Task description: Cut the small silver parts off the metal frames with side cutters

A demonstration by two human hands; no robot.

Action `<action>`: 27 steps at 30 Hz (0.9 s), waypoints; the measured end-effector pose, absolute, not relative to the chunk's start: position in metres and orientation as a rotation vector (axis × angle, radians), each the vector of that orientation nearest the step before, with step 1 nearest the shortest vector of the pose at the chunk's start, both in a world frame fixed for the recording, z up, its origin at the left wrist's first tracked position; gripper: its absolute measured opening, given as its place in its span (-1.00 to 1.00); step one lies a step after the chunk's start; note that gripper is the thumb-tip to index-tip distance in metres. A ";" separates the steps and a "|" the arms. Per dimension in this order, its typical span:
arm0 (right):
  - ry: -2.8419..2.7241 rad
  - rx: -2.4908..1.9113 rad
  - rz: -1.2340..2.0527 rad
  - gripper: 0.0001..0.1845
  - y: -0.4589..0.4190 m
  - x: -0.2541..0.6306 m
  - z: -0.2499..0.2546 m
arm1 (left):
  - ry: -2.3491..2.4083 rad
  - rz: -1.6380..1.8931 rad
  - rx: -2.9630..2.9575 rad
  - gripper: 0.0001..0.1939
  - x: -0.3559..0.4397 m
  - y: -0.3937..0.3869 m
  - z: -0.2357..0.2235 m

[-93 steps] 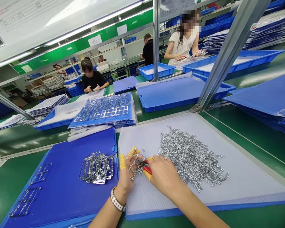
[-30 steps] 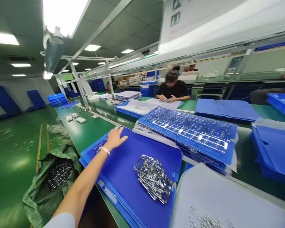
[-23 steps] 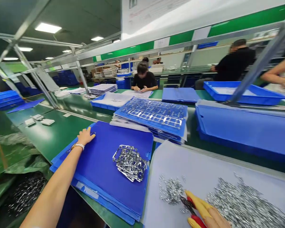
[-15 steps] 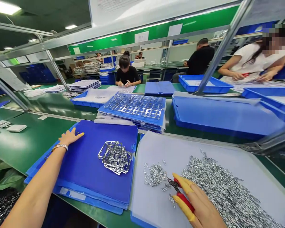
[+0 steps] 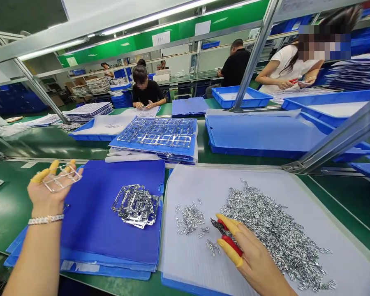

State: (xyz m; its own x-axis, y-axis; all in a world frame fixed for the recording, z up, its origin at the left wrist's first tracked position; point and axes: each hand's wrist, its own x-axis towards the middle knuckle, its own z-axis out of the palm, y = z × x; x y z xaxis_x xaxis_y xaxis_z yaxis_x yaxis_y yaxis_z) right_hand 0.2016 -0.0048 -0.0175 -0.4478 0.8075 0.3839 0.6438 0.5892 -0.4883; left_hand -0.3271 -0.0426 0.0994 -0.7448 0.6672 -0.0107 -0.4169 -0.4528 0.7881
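Raised over the left edge of the dark blue sheet [image 5: 92, 230], my left hand [image 5: 51, 191] is palm up. It holds a thin silvery sprue frame [image 5: 61, 181] in its fingers, which wear yellow finger cots. Red-handled side cutters [image 5: 226, 236] are gripped in my right hand [image 5: 253, 255], their dark jaws pointing left above the white sheet [image 5: 181, 259]. Near the jaws lies a small cluster of shiny little parts [image 5: 189, 218]. A large heap of the same parts [image 5: 271, 226] spreads behind and right of that hand. Several tangled empty-looking frames [image 5: 135, 205] are piled on the blue sheet.
Beyond the metal rail stands a stack of sheets bearing silvery frames [image 5: 156, 133]. Blue trays [image 5: 253, 150] line the far side. A slanted metal post [image 5: 333, 139] rises at the right. Co-workers sit across the bench, one in a white top [image 5: 286, 65].
My left hand has lifted off the blue sheet, turned palm up and now holds a sprue frame. My right hand keeps the cutters near the small parts. The view has shifted rightward.
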 end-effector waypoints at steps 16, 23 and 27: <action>-1.630 -1.296 0.445 -0.68 -0.007 0.125 -0.025 | 0.480 1.269 0.384 -0.42 -0.012 -0.001 0.030; -1.954 -1.152 0.114 -0.71 -0.004 0.147 -0.018 | 0.375 1.156 0.336 -0.27 -0.031 0.004 0.022; -2.063 -1.169 -0.070 -0.64 -0.003 0.147 0.000 | 0.467 1.146 0.311 -0.37 -0.031 0.009 0.017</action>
State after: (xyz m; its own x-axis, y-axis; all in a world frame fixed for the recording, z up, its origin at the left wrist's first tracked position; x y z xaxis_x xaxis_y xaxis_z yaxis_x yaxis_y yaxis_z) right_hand 0.1467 -0.0032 0.0004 -0.3006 0.7160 0.6301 0.7571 0.5809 -0.2989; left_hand -0.0307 0.0088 0.0174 0.3330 0.9226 -0.1949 -0.7959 0.3858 0.4665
